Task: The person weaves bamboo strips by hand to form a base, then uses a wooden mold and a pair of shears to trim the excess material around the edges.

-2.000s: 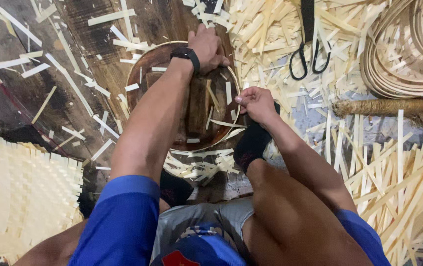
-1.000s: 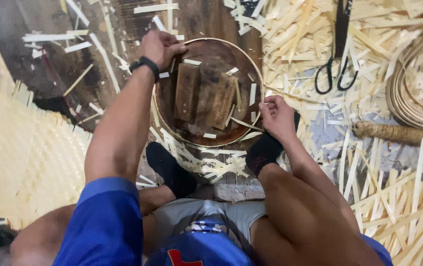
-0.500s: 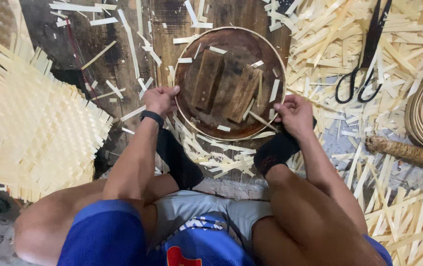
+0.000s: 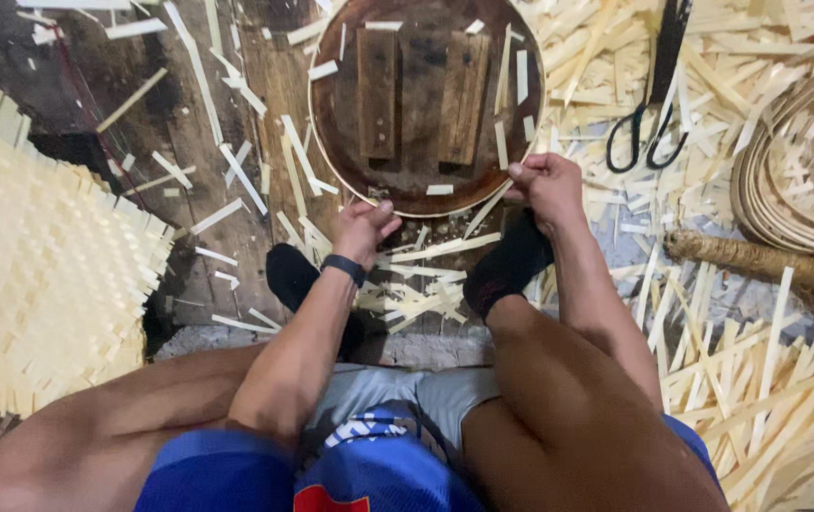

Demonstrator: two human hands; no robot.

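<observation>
Here both hands sit at the near rim of the round wooden tray (image 4: pixel 331 114): left hand (image 4: pixel 361 228) pinching the rim, right hand (image 4: pixel 547 188) fisted on a bamboo strip (image 4: pixel 489 207).

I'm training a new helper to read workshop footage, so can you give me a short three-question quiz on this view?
1. True or false: both hands grip the near rim of the round wooden tray.
2. What lies right of the tray, among the pale strips? A) a hammer B) black-handled scissors C) a saw
3. Fill in: the left hand wears a dark ____ at the wrist.

Key
1. True: the left hand and the right hand each hold the tray's near edge.
2. B: the scissors lie on the strips.
3. Band: the wristband is dark.
</observation>
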